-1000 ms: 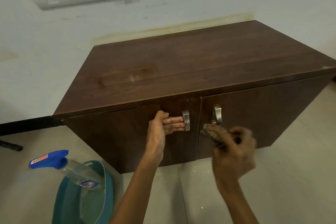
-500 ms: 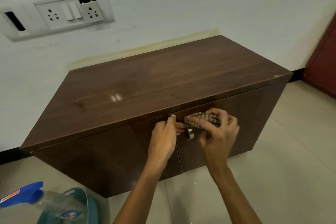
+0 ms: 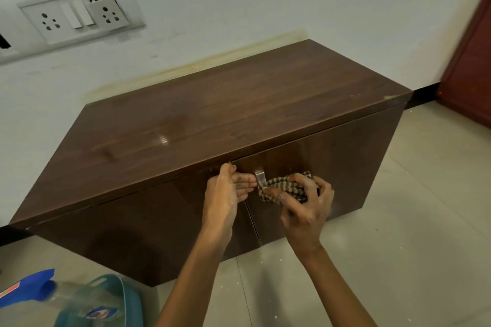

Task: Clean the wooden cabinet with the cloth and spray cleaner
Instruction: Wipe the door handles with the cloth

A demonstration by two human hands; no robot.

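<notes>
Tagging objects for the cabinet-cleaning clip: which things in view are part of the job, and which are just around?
In the job:
- wooden cabinet
- checked cloth, bunched in the right hand
- metal door handle being wiped
- left hand at the left door's edge
- spray bottle, lower left

Just around:
- teal basket
- socket panel
- red-brown door

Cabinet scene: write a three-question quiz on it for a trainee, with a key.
1. True or false: the right hand presses the checked cloth against a metal handle on the cabinet.
2. Where is the spray bottle? A) on the cabinet top B) low at the left, over a teal basket C) in the left hand
3. Fill in: the cabinet doors are ____.

Key: 1 true; 2 B; 3 closed
</notes>
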